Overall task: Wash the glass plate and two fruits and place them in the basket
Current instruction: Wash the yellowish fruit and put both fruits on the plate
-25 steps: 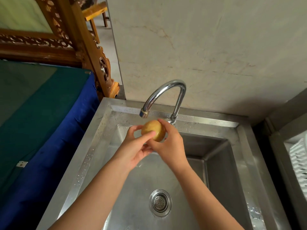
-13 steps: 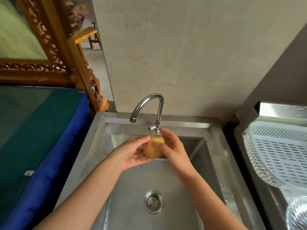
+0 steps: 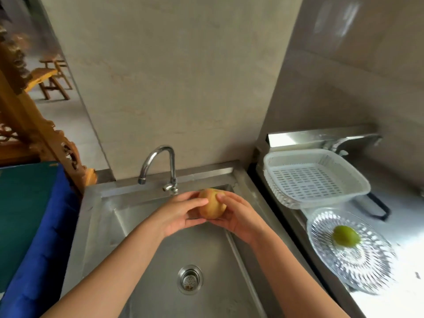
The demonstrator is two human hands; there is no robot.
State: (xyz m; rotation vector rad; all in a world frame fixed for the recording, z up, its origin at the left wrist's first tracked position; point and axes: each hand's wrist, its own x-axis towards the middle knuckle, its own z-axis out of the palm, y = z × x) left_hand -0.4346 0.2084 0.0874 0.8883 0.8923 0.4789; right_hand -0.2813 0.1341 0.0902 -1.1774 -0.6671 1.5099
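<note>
Both hands hold a yellow-orange fruit [image 3: 211, 206] above the steel sink [image 3: 146, 226], to the right of the tap [image 3: 160, 166]. My left hand [image 3: 176, 216] grips its left side and my right hand [image 3: 238, 216] cups its right side and underside. No water runs from the tap. On the counter to the right stands an empty white slotted basket [image 3: 314, 180]. In front of it lies a ribbed glass plate [image 3: 353, 255] with a green fruit [image 3: 346, 235] on it.
The sink drain [image 3: 190, 279] lies below my forearms. A blue-edged green surface [image 3: 29, 226] runs along the sink's left side, with carved wooden furniture [image 3: 34, 125] behind it. A beige wall rises behind the tap. A black handle [image 3: 378, 207] lies beside the basket.
My hands carried the yellow fruit from under the spout to the right of the tap. The view swung right, bringing the basket, the glass plate and the green fruit into sight.
</note>
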